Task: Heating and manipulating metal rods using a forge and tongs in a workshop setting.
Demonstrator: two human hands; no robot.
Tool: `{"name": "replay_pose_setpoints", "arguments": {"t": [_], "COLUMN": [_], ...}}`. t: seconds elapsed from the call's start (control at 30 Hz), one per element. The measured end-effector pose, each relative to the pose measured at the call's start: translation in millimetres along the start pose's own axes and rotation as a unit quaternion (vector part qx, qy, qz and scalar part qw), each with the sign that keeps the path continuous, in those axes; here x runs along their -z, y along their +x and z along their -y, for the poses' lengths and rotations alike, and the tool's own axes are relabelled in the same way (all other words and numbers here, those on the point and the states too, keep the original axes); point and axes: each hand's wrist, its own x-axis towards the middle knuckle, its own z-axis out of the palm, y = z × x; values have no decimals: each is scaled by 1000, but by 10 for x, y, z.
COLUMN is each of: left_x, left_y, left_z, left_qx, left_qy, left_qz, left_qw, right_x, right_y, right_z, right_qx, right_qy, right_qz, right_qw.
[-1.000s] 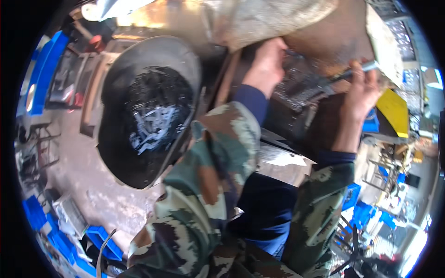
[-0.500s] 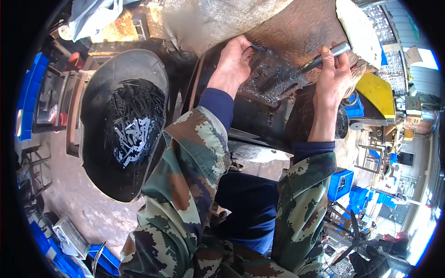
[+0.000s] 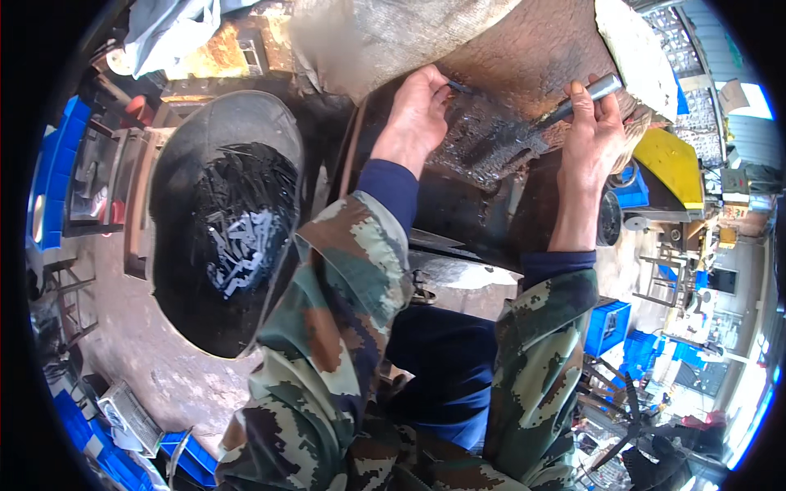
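My left hand (image 3: pixel 416 114) pinches a thin dark strip (image 3: pixel 460 87), whose far end pokes out past the fingertips. My right hand (image 3: pixel 593 135) is closed round the silver, tube-like handle of a brush (image 3: pixel 553 115). The dark, wet brush head points left and down over a grimy, oily work surface (image 3: pixel 471 168), short of the left hand's strip. To the left, a black open tub (image 3: pixel 176 237) holds a heap of narrow black strips (image 3: pixel 246 176), with shiny, light-grey-looking strips (image 3: pixel 239 250) at its near side.
A pale sack-like cloth (image 3: pixel 409 37) hangs beyond the hands, beside a brown stained sheet (image 3: pixel 553 49). A yellow panel (image 3: pixel 667 168) stands at the right. Blue crates (image 3: pixel 606 326) and a fan (image 3: pixel 630 425) are lower right; a blue bin (image 3: pixel 61 176) is far left.
The view has shifted slightly, so most things sit a little further right. Both hands keep their grips; the strip and the brush show only slight movement.
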Motion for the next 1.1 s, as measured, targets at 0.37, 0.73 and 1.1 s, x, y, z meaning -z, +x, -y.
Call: {"name": "replay_pose_setpoints", "arguments": {"t": [0.37, 0.73, 1.1], "left_x": [26, 34, -54], "left_y": [-74, -124, -115], "left_z": [58, 43, 31], "left_qx": [3, -1, 13], "left_qy": [-9, -13, 1], "left_qz": [45, 17, 17], "left_qw": [999, 1000, 1000], "right_x": [52, -55, 44], "right_y": [-53, -84, -7], "right_z": [99, 43, 48], "right_qx": [-36, -17, -13], "right_qy": [-25, 31, 0], "right_qz": [40, 2, 14], "right_qw": [998, 999, 1000]}}
